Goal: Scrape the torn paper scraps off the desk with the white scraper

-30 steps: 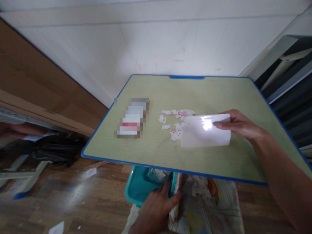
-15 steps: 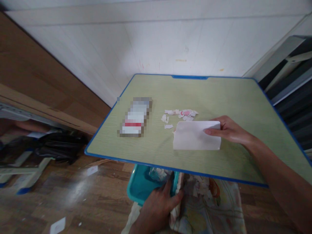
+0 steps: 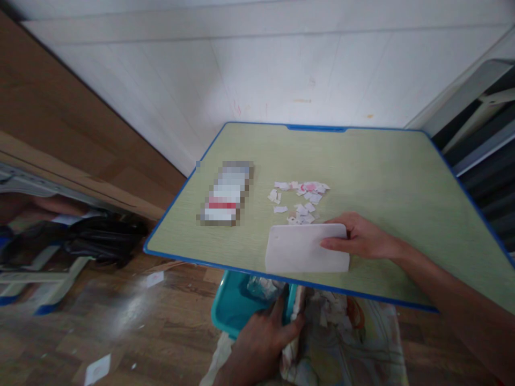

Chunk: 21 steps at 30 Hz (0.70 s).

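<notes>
My right hand (image 3: 358, 236) grips the right end of a white plastic scraper (image 3: 301, 249), thumb on its near face. The scraper is tilted on its long edge close to the table's front edge. Just behind it lie torn paper scraps (image 3: 302, 213), with more paper pieces (image 3: 309, 188) farther back. Below the table, my left hand (image 3: 261, 343) pinches the right rim of a teal plastic bin (image 3: 225, 311), together with the cloth edge beside it. Inside the bin is a crumpled clear plastic wrapper (image 3: 265, 287).
The green table (image 3: 374, 166) has a blue rim and stands against a white wall. A pixelated flat item (image 3: 225, 193) lies at its left. Patterned cloth (image 3: 350, 348) with scraps spreads below. A black bag (image 3: 104, 238) and paper bits (image 3: 97, 370) are on the wooden floor.
My right hand has drawn the scraper toward the front edge and slightly left, uncovering paper scraps behind it. My left hand keeps its hold on the bin rim.
</notes>
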Tool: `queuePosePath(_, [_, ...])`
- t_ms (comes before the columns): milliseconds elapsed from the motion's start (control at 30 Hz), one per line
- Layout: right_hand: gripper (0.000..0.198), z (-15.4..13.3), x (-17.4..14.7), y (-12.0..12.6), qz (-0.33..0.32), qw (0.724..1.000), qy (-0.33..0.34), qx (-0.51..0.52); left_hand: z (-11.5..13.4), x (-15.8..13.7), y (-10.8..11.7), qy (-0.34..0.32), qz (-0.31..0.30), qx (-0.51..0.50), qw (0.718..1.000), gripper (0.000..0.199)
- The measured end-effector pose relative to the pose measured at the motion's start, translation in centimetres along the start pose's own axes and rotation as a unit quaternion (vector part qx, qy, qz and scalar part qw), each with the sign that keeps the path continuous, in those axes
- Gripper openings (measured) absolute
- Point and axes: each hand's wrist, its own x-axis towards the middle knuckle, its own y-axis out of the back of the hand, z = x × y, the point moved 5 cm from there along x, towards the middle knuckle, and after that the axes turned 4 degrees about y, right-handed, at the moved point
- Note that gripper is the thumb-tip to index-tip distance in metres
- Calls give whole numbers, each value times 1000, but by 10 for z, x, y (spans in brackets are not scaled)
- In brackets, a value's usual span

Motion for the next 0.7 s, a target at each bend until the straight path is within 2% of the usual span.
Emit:
queuePosePath(133, [27, 6, -1, -1, -26, 998, -18, 59, 0, 0, 0, 6, -8, 7, 1000, 68])
queuePosePath(200, [25, 15, -5, 11, 8, 995, -41, 95, 0, 0, 0, 14, -14, 12, 1000, 68])
queuePosePath(267, [23, 28, -13, 33, 101, 985, -65, 126, 0, -1, 0, 19, -19, 13, 1000, 69])
queuePosePath(367, [18, 44, -33, 73, 282, 944, -62, 159, 1, 0, 1, 8, -9, 7, 1000, 70])
queuePosePath(400, [18, 47, -39, 83, 324, 931, -63, 157, 1, 0, 1, 3, -6, 3, 1000, 70])
queuePosePath(467, [20, 50, -47, 95, 368, 917, -77, 137, 1, 0, 1, -1, -5, 1, 1000, 69])
queuePosePath(533, [22, 49, -49, 99, 366, 919, -94, 111, 0, 0, 1, 1, -7, 0, 1000, 69])
queuePosePath(700, [21, 43, -44, 90, 265, 954, -112, 83, 1, 1, 1, 10, -16, 4, 1000, 68])
